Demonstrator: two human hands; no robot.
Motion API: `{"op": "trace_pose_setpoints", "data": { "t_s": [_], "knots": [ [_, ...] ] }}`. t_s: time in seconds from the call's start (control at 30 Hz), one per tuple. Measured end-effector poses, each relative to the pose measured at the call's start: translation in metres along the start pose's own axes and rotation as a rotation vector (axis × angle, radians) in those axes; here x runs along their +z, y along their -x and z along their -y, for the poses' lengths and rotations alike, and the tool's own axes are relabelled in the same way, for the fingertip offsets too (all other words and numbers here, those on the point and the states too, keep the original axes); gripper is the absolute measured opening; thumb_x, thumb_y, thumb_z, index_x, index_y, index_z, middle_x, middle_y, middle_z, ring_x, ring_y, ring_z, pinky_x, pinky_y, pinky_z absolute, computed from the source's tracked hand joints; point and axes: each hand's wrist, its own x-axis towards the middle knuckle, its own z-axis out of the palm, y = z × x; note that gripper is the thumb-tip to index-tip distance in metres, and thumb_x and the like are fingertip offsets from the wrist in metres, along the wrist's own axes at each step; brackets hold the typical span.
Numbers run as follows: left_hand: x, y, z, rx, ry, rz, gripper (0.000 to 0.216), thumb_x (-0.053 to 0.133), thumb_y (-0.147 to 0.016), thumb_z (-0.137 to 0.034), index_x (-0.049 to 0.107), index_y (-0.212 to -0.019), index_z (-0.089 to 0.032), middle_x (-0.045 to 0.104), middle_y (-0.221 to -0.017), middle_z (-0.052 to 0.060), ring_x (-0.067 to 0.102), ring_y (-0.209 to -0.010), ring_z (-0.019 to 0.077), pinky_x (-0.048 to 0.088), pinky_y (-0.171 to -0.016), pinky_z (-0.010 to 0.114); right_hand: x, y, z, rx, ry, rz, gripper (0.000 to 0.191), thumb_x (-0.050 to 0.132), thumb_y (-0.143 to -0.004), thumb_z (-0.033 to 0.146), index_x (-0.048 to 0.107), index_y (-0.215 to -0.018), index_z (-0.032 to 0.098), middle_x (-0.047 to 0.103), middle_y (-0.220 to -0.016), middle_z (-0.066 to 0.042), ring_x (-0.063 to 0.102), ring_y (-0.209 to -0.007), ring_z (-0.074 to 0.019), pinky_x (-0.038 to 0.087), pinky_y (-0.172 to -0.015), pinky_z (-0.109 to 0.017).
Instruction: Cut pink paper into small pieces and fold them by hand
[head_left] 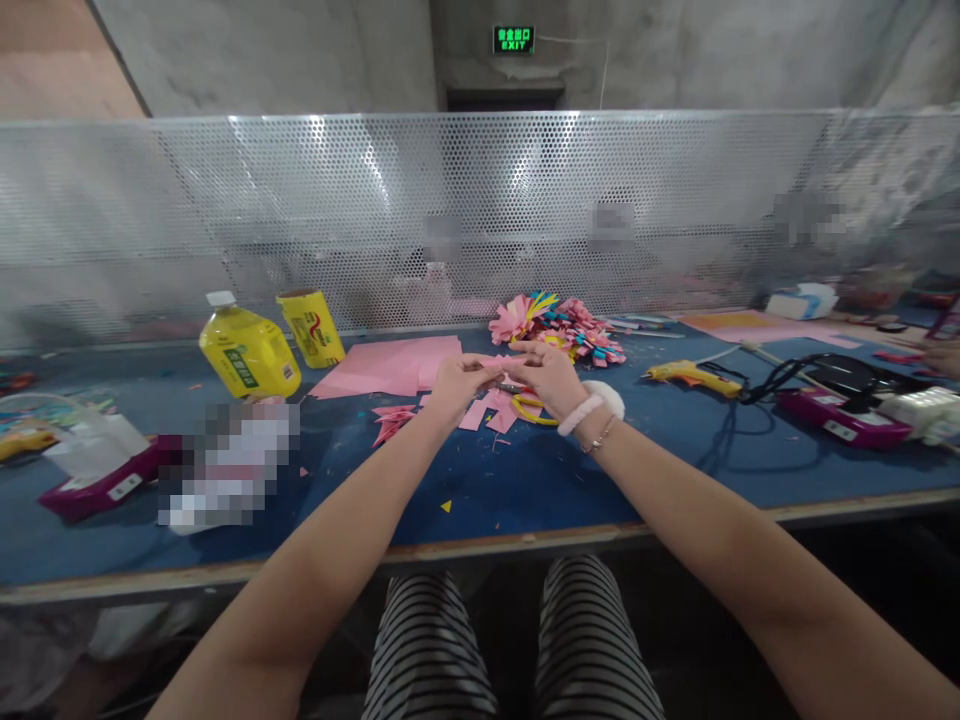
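Between my two hands a small piece of pink paper [501,366] is held up above the table. My left hand [463,383] pinches its left side, and my right hand [546,372] pinches the right side, with the fluffy band on that wrist. Just below lie yellow-handled scissors [534,411], their blades partly hidden. Cut pink paper pieces [501,412] are scattered under my hands. A folded, fringed pink paper bit [391,424] lies beside my left forearm. Larger pink sheets [382,366] rest behind my left hand. Behind my right hand sits a heap of pink, blue and yellow paper flowers [570,330].
A yellow bottle [250,350] and a yellow canister [311,328] stand at the left. Purple power strips [844,420] lie on both sides, with cables at the right. A yellow glue gun [694,378] rests to my right. A perforated metal screen [300,220] borders the table's back.
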Motion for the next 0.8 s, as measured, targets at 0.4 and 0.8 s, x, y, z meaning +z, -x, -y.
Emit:
{"op": "trace_pose_setpoints", "data": {
  "t_s": [0.4, 0.8],
  "knots": [
    [-0.01, -0.003, -0.003, 0.078, -0.299, 0.091, 0.021, 0.065, -0.059, -0.03, 0.06, -0.07, -0.013, 0.06, -0.06, 0.002, 0.057, -0.058, 0.0099, 0.045, -0.059, 0.024, 0.005, 0.006, 0.007, 0.035, -0.018, 0.004, 0.031, 0.066, -0.058, 0.023, 0.056, -0.087, 0.016, 0.061, -0.067, -0.001, 0.057, -0.057, -0.0101, 0.049, -0.056, -0.025],
    [-0.078, -0.014, -0.053, 0.113, -1.186, -0.056, 0.023, 0.06, -0.058, -0.024, 0.064, -0.079, -0.015, 0.063, -0.069, 0.004, 0.054, -0.066, 0.0143, 0.04, -0.064, 0.026, -0.004, -0.002, -0.019, -0.298, 0.805, 0.216, 0.041, 0.054, -0.072, 0.023, 0.048, -0.112, 0.013, 0.054, -0.114, -0.012, 0.048, -0.107, -0.0194, 0.036, -0.09, -0.034]
  ]
}}
